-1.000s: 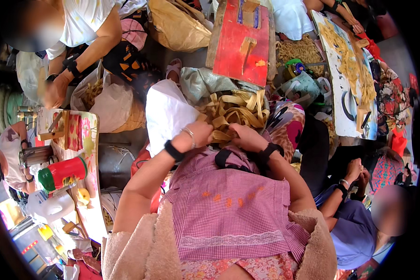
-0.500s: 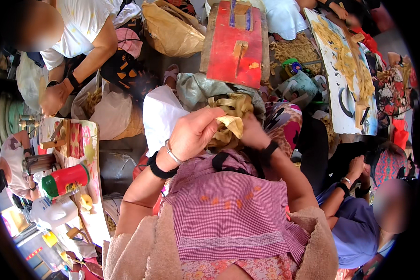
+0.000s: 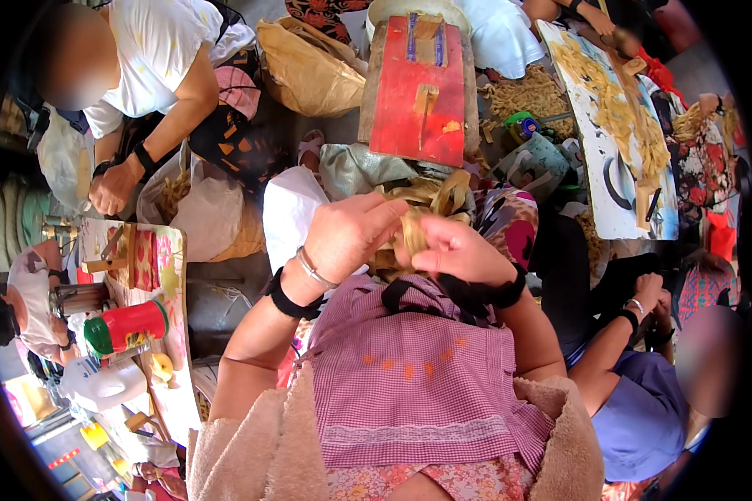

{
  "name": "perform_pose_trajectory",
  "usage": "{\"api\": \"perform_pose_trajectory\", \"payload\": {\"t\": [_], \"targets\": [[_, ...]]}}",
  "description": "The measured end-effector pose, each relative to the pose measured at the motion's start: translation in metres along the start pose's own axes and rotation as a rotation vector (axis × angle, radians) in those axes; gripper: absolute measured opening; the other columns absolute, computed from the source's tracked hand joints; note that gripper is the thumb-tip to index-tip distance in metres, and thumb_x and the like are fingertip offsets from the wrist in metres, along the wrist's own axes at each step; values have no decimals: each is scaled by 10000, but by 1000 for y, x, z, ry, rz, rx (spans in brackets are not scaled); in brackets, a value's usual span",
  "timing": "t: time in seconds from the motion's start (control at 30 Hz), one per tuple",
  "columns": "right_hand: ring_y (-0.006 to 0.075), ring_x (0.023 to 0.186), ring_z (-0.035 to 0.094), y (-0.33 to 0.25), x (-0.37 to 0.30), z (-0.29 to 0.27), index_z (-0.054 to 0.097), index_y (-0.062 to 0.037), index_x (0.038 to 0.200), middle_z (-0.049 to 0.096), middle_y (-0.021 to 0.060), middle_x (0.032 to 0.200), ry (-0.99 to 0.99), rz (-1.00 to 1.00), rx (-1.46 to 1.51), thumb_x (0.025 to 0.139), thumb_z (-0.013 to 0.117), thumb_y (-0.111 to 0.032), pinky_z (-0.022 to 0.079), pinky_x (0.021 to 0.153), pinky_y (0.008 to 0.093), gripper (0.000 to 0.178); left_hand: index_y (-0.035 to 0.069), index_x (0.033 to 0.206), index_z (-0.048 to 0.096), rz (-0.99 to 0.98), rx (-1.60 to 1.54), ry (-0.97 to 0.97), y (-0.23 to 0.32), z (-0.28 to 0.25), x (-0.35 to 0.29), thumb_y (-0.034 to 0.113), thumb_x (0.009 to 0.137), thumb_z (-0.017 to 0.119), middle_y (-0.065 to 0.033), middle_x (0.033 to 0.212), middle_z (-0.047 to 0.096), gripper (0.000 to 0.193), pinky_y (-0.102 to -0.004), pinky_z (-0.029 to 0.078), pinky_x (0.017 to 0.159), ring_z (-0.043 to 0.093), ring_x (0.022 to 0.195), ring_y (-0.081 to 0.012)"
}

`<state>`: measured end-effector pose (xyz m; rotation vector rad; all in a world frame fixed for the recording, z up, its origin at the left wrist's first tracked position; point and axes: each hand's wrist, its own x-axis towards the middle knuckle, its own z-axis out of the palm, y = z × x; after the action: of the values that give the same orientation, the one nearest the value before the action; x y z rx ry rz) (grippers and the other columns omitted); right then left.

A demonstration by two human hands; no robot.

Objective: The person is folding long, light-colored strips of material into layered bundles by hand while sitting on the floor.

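Observation:
Between my two hands is a folded or rolled pale yellow-tan strip (image 3: 413, 234), its kind not clear. My left hand (image 3: 342, 235), closed, pinches the strip from the left. My right hand (image 3: 469, 252) is curled around its other side, thumb and fingers pressed together. Just beyond my hands, a heap of similar long tan strips (image 3: 447, 192) lies at the mouth of a grey-green sack (image 3: 359, 171). A white bag (image 3: 291, 200) stands beside my left wrist. My lap is covered by a pink checked apron (image 3: 417, 376).
Ahead is a red board (image 3: 413, 92) with wooden blocks. At the right, a white board (image 3: 576, 79) holds tan strips. A painted table (image 3: 175, 334) on the left carries a red jar (image 3: 134, 327) and a white jug (image 3: 104, 384). Co-workers sit on both sides.
My right hand has come in from the strip heap to the strip in my left hand and closed on it. The strip now looks more bunched. The co-worker at upper left shifted slightly.

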<state>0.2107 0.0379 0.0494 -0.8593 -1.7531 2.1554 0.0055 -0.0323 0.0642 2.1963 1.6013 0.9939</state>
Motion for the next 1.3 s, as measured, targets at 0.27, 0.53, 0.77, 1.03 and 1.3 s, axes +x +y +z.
{"api": "perform_pose_trajectory", "payload": {"t": [0.27,0.53,0.77,1.03,1.3], "targets": [[93,372,412,-51,-64,-48,448,-83,816,440,-21,508,93,-585,798,900,524,-196,370,442,216,160,43,1053,623,-352,-196,-280,-53,-1,-47,-44,781,616,-89,829,662,285,-255,498,700,649,757,-159],[127,472,475,-27,-69,-55,518,-18,886,547,64,713,415,-575,477,905,494,-192,411,491,241,177,-13,1065,606,-369,-482,580,-22,-55,-44,40,883,523,-58,857,628,207,-239,468,694,586,768,-125],[54,784,552,-6,-16,-39,577,-9,1137,634,20,992,248,61,-147,960,488,-278,445,579,195,335,16,1135,581,-197,-186,750,48,-93,-32,223,875,596,-47,714,591,332,-229,416,485,564,584,-124],[69,747,556,-43,-14,18,578,-1,1041,597,25,833,-116,10,-36,894,576,-136,451,645,230,199,83,1062,625,-56,74,58,22,-3,-5,-19,719,605,-112,816,656,359,-351,514,595,644,689,-298],[138,553,520,-87,-93,-33,553,-73,813,574,47,632,175,-861,415,899,567,-164,425,391,224,126,86,1034,620,-214,-224,-213,-81,79,-55,52,748,606,-140,908,653,288,-400,493,748,609,865,-345]]}}
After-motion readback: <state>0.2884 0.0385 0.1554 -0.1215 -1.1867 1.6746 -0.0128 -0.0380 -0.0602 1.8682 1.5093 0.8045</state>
